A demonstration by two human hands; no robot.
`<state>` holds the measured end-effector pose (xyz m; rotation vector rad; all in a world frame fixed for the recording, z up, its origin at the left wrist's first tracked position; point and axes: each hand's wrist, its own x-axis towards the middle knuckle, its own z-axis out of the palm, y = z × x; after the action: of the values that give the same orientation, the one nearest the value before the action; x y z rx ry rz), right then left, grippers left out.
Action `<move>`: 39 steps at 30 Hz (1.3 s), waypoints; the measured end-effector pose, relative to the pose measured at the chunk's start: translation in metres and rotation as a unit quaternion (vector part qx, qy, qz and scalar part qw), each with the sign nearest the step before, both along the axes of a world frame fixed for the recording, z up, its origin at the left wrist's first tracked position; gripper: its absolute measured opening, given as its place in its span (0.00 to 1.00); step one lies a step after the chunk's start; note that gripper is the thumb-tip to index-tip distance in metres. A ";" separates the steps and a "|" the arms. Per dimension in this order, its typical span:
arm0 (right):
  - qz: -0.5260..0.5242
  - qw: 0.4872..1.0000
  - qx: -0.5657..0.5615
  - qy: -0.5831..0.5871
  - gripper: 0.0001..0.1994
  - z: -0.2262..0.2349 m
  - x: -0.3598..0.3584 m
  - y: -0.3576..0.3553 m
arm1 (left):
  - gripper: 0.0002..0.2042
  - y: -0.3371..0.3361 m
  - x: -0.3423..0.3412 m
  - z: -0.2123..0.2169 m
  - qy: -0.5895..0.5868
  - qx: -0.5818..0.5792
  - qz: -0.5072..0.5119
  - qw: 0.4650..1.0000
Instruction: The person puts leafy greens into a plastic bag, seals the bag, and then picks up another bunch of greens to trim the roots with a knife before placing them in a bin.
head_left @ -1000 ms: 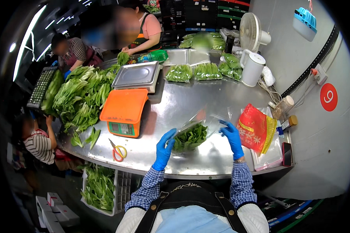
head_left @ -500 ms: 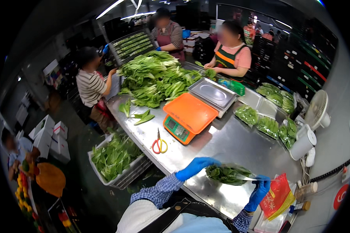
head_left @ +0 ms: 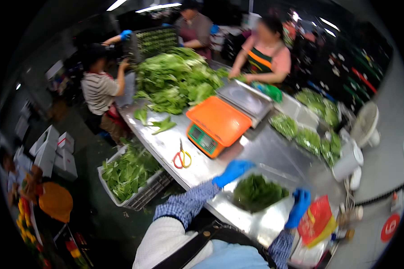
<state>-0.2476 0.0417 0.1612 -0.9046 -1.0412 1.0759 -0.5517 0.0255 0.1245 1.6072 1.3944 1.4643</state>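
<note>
A clear plastic bag of dark leafy greens (head_left: 259, 193) lies on the steel table in front of me, blurred by motion. My left hand (head_left: 233, 173), in a blue glove, reaches along its far left side with fingers stretched out. At the bag's right edge is my right hand (head_left: 299, 209), also blue-gloved, its fingers curled. Whether film from the bag is between those fingers is too blurred to tell. Beyond my left hand stands an orange-topped scale (head_left: 220, 120), with red-and-yellow-handled scissors (head_left: 182, 159) to its left.
Loose greens (head_left: 179, 80) are heaped at the table's far end, with three people around it. Filled bags (head_left: 307, 141), a fan (head_left: 365, 125) and a red-and-yellow packet (head_left: 316, 220) line the right side. A crate of greens (head_left: 132, 175) stands on the floor left of the table (head_left: 155, 152).
The bag has gone from lifted and stretched between my hands to lying flatter. My left hand has moved up and right, with the right hand slightly higher too. The view has shifted a little.
</note>
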 end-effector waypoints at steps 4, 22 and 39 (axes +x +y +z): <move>-0.008 0.999 0.044 -0.013 0.05 0.034 -0.017 0.035 | 0.11 0.032 -0.004 0.040 0.002 -0.020 -0.026 0.999; -0.005 0.950 -0.260 -0.172 0.28 -0.179 0.029 -0.028 | 0.29 -0.018 0.015 -0.102 -0.265 -0.446 -0.002 0.855; -0.110 0.940 -0.068 -0.315 0.24 -0.089 -0.037 -0.083 | 0.11 -0.060 -0.014 -0.104 -0.249 -0.506 -0.151 0.812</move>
<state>-0.2847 -0.0414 0.0718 -1.5000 -1.3537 0.6794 -0.5657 -0.0347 0.0201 0.6334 1.1813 0.6303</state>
